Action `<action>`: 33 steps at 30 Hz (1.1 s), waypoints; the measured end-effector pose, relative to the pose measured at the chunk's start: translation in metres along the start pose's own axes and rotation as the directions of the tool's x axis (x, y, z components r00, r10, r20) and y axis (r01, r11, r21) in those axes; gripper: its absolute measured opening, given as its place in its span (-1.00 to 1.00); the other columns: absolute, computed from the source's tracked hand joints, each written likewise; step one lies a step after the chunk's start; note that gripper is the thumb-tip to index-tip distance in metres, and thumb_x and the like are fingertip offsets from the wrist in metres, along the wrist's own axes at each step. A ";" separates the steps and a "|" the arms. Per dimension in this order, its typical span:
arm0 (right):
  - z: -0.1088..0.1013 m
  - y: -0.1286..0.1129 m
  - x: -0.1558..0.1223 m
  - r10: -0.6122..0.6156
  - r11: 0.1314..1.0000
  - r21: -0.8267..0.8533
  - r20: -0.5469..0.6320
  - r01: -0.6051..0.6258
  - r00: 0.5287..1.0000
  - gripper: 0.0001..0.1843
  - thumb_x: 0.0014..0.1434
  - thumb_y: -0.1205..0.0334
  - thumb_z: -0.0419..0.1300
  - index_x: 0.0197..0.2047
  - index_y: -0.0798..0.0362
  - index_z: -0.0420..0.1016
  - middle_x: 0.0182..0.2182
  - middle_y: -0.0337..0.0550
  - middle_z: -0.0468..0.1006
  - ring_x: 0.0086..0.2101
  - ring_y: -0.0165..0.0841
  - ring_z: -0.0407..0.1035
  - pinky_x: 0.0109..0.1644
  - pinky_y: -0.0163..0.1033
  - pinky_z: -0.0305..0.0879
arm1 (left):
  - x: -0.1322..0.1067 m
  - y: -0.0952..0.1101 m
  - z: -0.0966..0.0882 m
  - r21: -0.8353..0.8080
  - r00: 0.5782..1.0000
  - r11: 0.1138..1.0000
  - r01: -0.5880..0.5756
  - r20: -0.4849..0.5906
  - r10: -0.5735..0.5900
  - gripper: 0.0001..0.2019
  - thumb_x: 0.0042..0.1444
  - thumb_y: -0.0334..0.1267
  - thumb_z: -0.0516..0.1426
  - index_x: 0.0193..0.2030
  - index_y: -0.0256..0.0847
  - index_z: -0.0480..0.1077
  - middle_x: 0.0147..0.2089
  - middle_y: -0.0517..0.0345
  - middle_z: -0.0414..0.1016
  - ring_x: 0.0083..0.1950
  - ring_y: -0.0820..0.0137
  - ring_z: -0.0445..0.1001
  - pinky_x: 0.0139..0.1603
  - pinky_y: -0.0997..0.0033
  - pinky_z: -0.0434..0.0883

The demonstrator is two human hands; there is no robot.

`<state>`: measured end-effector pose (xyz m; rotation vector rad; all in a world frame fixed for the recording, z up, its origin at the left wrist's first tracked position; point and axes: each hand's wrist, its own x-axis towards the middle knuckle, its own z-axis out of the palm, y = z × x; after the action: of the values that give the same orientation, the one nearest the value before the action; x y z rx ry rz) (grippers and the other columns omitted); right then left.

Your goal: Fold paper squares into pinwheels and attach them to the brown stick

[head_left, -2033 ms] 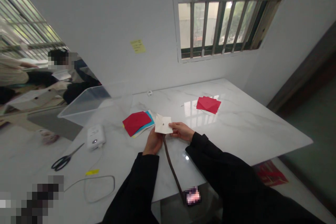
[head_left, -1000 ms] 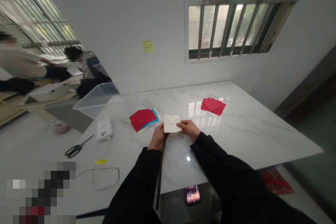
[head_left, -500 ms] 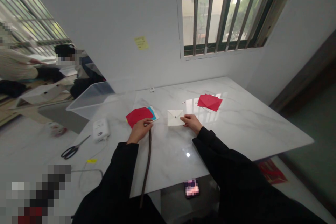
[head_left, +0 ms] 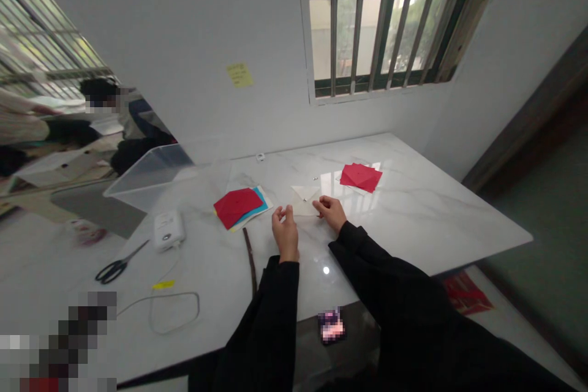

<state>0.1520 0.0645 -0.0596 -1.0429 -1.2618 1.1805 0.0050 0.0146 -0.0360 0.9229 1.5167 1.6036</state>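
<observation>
A white folded paper square [head_left: 304, 199] with a small metal pin at its centre lies flat on the white marble table [head_left: 413, 220]. My right hand [head_left: 331, 213] pinches its near right corner. My left hand [head_left: 285, 233] is just left of the paper with its fingers curled at the near left corner; whether it grips anything is hidden. A thin brown stick [head_left: 250, 257] lies on the table to the left of my left arm, free of both hands.
Left of the paper lies a stack of red and blue sheets [head_left: 236, 206], and right of it a red pile [head_left: 361, 176]. Further left are a clear plastic bin [head_left: 151, 174], a white device [head_left: 168, 229] with its cable [head_left: 174, 312], and scissors [head_left: 117, 266]. Other people sit far left.
The white paper, held up on the stick earlier, now lies flat on the table. My left hand carried the stick leftward, let it go, and came back beside the paper.
</observation>
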 end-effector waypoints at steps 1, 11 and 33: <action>0.000 0.000 0.000 0.005 1.000 -0.002 0.008 -0.005 1.000 -0.52 0.02 -0.23 0.28 -0.44 0.04 0.35 -0.64 -0.33 0.33 -0.60 -0.46 0.23 -0.48 -0.31 0.25 | 0.000 -0.003 0.002 -0.001 1.000 1.000 0.012 -0.012 -0.012 -0.39 0.18 0.12 0.18 0.24 -0.24 0.29 0.12 -0.15 0.42 -0.12 0.34 0.49 -0.29 0.48 0.42; -0.001 0.002 0.002 0.037 0.999 -0.013 0.060 -0.036 0.998 -0.52 -0.01 -0.24 0.28 -0.44 0.03 0.34 -0.63 -0.31 0.35 -0.58 -0.45 0.22 -0.47 -0.31 0.22 | 0.019 -0.001 -0.015 -0.076 0.963 0.996 -0.041 0.262 0.059 -0.37 0.07 0.14 0.26 0.17 -0.24 0.41 -0.04 -0.04 0.51 -0.33 0.39 0.49 -0.47 0.48 0.40; 0.002 0.005 0.003 0.041 0.998 0.051 0.051 -0.044 0.998 -0.52 -0.02 -0.23 0.30 -0.45 0.03 0.32 -0.66 -0.37 0.26 -0.60 -0.48 0.18 -0.49 -0.33 0.23 | -0.004 0.017 -0.012 0.020 0.998 1.000 -0.017 0.056 0.016 -0.43 0.04 0.05 0.30 0.11 -0.26 0.43 0.01 -0.10 0.49 -0.11 0.28 0.51 -0.14 0.32 0.48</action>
<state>0.1499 0.0685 -0.0644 -1.0121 -1.2463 1.2719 -0.0039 0.0047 -0.0193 0.9857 1.4936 1.5639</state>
